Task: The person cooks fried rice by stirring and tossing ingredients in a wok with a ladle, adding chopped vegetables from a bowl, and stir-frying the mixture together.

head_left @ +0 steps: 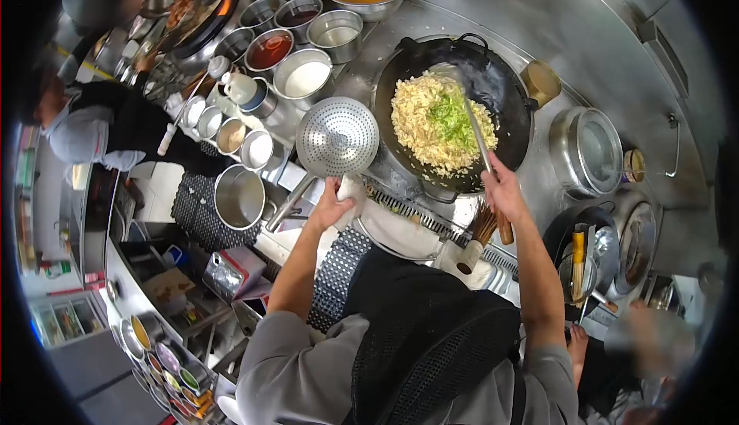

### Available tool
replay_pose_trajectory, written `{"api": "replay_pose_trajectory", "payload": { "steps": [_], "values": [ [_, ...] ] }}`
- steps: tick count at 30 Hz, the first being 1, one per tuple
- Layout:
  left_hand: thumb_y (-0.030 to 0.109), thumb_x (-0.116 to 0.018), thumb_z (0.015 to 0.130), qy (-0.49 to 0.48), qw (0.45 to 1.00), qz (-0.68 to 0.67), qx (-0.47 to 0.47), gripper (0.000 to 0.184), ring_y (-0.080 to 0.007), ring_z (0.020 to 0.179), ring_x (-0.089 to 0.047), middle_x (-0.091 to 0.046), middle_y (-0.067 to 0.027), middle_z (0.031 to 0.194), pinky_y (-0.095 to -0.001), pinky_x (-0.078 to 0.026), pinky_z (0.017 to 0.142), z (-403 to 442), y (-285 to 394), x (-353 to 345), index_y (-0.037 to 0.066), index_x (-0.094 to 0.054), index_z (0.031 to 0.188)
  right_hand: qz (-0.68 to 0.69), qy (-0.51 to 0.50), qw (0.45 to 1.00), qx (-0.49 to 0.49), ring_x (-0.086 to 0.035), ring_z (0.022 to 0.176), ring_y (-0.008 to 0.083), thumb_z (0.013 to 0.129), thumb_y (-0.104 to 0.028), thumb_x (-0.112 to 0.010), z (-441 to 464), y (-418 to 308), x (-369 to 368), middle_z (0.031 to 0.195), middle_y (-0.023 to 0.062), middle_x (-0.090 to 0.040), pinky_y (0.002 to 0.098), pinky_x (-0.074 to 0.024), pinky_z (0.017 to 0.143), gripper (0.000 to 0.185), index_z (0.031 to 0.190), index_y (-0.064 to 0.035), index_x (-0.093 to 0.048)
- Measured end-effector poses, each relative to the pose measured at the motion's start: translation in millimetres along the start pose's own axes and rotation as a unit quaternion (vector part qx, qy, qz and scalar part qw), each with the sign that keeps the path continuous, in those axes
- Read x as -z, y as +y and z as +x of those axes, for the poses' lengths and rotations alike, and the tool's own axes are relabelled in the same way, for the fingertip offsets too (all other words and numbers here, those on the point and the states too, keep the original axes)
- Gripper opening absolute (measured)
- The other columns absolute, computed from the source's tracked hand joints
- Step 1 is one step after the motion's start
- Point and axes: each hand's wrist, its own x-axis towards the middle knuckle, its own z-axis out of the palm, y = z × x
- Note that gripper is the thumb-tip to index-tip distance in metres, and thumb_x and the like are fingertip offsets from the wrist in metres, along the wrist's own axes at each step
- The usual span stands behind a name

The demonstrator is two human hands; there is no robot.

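My right hand [504, 192] is closed round the wooden grip of a long-handled wok ladle [480, 136]. Its metal shaft reaches into a large black wok [512, 132], where the ladle's head is partly hidden by food. Pale yellow fried rice [416, 117] fills the wok's middle, with a heap of chopped greens [450, 118] on top. To the left of the wok, my left hand [332, 206] grips a folded white cloth [352, 191]. Just beyond that hand rests a round perforated strainer [337, 136], its handle slanting down to the left.
Metal pots of sauces, including a red one [269, 50] and a white one [303, 77], stand at the back left. A bamboo brush [479, 229] lies near my right forearm. A lidded pot [589, 152] stands right of the wok. A co-worker [100, 121] is at the left.
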Motion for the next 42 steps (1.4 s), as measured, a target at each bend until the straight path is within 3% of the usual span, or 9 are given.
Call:
{"api": "replay_pose_trajectory", "payload": {
  "steps": [5,16,18,20,23,28,35,38,42],
  "values": [
    [0.006,-0.068,0.091,-0.046,0.877,-0.473,0.074,0.057,-0.0201,0.106,-0.059,-0.053,-0.0096,0.122,-0.0370,-0.057,0.083,-9,88,-27,0.018,-0.034,0.136,-0.330,0.010,0.923,0.198,-0.067,0.083,0.0329,0.091,-0.006,-0.063,-41,18,13,0.102,0.0195,-0.071,0.0432,-0.0526,0.078,0.060,0.149,-0.0142,-0.047],
    [0.056,-0.034,0.105,-0.242,0.697,-0.599,0.311,0.057,-0.0279,0.109,-0.064,-0.063,-0.0115,0.119,-0.0494,-0.057,0.090,10,126,-99,0.010,-0.046,0.136,-0.548,0.097,0.829,0.064,-0.063,0.075,0.0341,0.085,0.001,-0.069,-175,-55,57,0.090,0.0145,-0.063,0.0397,-0.0514,0.070,0.060,0.139,-0.0213,-0.059],
    [0.056,-0.033,0.105,-0.235,0.708,-0.589,0.312,0.062,-0.0306,0.111,-0.063,-0.060,-0.0147,0.124,-0.0496,-0.052,0.101,18,137,-116,0.005,-0.044,0.139,-0.562,0.112,0.814,0.097,-0.062,0.074,0.0337,0.085,0.004,-0.068,-189,-96,64,0.089,0.0164,-0.063,0.0372,-0.0505,0.067,0.058,0.137,-0.0192,-0.062],
    [0.041,-0.046,0.107,-0.210,0.687,-0.597,0.356,0.043,-0.0260,0.103,-0.064,-0.061,-0.0116,0.117,-0.0440,-0.055,0.092,25,155,-126,0.004,-0.049,0.130,-0.588,0.122,0.799,0.041,-0.061,0.072,0.0330,0.085,0.005,-0.065,-200,-136,72,0.089,0.0172,-0.062,0.0381,-0.0496,0.066,0.059,0.140,-0.0165,-0.059],
    [0.004,-0.065,0.088,-0.145,0.804,-0.519,0.252,0.018,-0.0149,0.081,-0.062,-0.061,-0.0042,0.095,-0.0335,-0.053,0.065,33,142,-155,0.004,-0.057,0.104,-0.655,0.087,0.751,0.016,-0.064,0.075,0.0381,0.089,-0.003,-0.063,-185,-155,91,0.087,0.0168,-0.062,0.0455,-0.0508,0.067,0.056,0.141,-0.0224,-0.057],
    [-0.003,-0.065,0.077,-0.028,0.855,-0.437,0.277,0.017,-0.0165,0.076,-0.063,-0.062,-0.0058,0.086,-0.0321,-0.052,0.062,51,114,-186,0.001,-0.059,0.093,-0.616,0.051,0.783,0.071,-0.065,0.088,0.0441,0.090,-0.005,-0.064,-90,-55,89,0.100,0.0218,-0.067,0.0492,-0.0522,0.074,0.062,0.147,-0.0236,-0.049],
    [0.005,-0.073,0.083,-0.118,0.805,-0.487,0.316,0.020,-0.0229,0.083,-0.070,-0.068,-0.0100,0.094,-0.0399,-0.059,0.067,57,141,-168,0.001,-0.064,0.100,-0.366,0.115,0.922,0.049,-0.063,0.104,0.0470,0.094,-0.009,-0.064,-52,5,-5,0.110,0.0292,-0.067,0.0465,-0.0523,0.085,0.056,0.147,-0.0181,-0.050],
    [0.006,-0.072,0.085,-0.178,0.775,-0.495,0.351,0.019,-0.0240,0.084,-0.070,-0.068,-0.0110,0.094,-0.0414,-0.060,0.070,66,136,-172,0.001,-0.065,0.101,-0.401,0.167,0.886,0.165,-0.064,0.098,0.0470,0.094,-0.009,-0.065,-89,20,0,0.110,0.0303,-0.066,0.0449,-0.0536,0.079,0.055,0.147,-0.0163,-0.049],
    [0.003,-0.062,0.086,-0.143,0.796,-0.495,0.317,0.014,-0.0271,0.081,-0.070,-0.063,-0.0136,0.091,-0.0448,-0.061,0.070,54,123,-201,0.001,-0.059,0.099,-0.420,0.174,0.889,-0.064,-0.066,0.084,0.0479,0.095,-0.006,-0.063,-127,36,33,0.099,0.0335,-0.064,0.0414,-0.0546,0.070,0.059,0.150,-0.0161,-0.045]
  ]
}}
